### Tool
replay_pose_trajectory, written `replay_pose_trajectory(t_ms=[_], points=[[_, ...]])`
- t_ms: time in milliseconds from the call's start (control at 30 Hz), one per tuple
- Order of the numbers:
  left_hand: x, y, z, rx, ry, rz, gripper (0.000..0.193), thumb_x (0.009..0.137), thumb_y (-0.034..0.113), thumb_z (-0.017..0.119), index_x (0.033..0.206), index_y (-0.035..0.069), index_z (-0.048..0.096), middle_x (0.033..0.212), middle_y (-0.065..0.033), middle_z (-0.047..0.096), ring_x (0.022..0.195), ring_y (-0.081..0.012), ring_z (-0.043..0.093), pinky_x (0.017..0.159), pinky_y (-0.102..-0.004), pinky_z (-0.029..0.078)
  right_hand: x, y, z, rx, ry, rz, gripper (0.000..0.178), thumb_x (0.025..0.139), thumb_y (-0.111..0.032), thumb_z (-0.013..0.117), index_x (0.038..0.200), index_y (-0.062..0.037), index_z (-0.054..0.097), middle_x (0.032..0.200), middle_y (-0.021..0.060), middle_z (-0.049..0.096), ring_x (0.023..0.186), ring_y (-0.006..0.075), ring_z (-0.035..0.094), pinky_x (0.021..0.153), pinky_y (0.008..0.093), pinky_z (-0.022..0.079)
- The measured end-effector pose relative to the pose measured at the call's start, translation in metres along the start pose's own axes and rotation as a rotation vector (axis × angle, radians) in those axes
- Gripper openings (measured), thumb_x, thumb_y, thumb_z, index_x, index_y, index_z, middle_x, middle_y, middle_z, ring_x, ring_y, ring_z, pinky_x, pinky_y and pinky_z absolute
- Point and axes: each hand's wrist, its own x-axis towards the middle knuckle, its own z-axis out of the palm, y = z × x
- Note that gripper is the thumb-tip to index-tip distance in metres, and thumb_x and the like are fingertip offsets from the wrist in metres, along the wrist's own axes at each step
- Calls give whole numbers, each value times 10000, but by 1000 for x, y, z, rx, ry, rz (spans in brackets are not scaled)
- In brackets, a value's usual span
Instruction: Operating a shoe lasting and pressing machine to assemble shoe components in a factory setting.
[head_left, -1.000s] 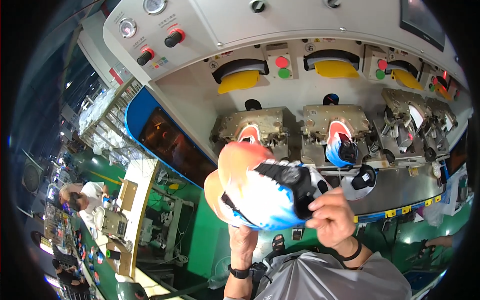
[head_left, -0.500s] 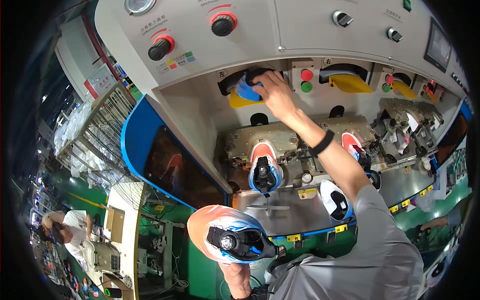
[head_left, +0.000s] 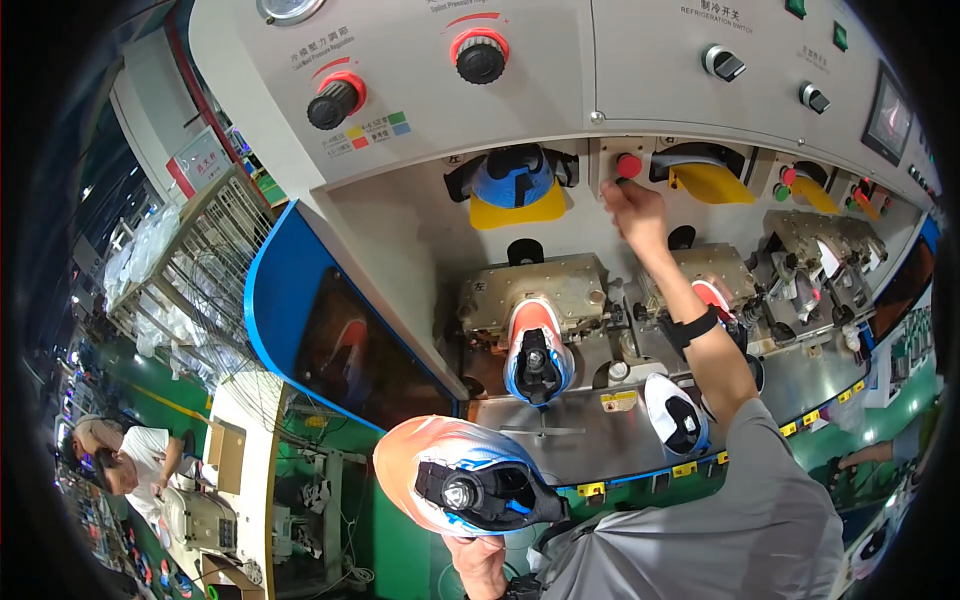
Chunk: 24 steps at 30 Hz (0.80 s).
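My left hand [head_left: 477,560] grips a shoe upper [head_left: 410,470] from beneath; it is orange, white and blue with a black lining and a round metal fitting inside. My right hand [head_left: 638,215] is raised to the machine's panel, fingers curled at the green button [head_left: 622,181], which they partly cover, just under a red button [head_left: 629,164]. No object shows in that hand. To its left, a blue shoe part [head_left: 513,180] sits over a yellow pad [head_left: 520,214] in the left opening. Below, a similar orange and blue shoe upper [head_left: 535,345] stands at the metal clamp block [head_left: 540,285].
A white and blue shoe [head_left: 672,415] rests on the metal ledge [head_left: 520,415]. Another yellow pad [head_left: 712,183] juts out at the right. A blue-edged side panel [head_left: 270,290] bounds the machine at left. Two people sit by a table [head_left: 258,440] beyond.
My right hand has left the blue shoe part and moved right to the buttons. The blue part now sits in the left opening. My left hand still holds its shoe upper.
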Motion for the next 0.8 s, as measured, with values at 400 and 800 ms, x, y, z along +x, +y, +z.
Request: replay_pose_trajectory(t_ms=[400, 800], points=[[-19, -25, 59, 138, 23, 167, 989, 637, 343, 911, 1413, 25, 387, 1314, -102, 540, 1175, -252, 549, 1024, -413, 447, 13, 4, -43, -206, -264, 41, 354, 866, -356, 676, 758, -22, 723, 645, 83, 669, 642, 138, 637, 626, 327, 500], [-106, -143, 184, 152, -98, 0, 956, 635, 356, 911, 1371, 3, 413, 1245, -102, 578, 1100, -245, 594, 961, -382, 489, -216, -119, -275, 384, -564, -360, 426, 726, -131, 842, 1062, -30, 600, 1070, 110, 597, 849, 199, 604, 638, 296, 506]])
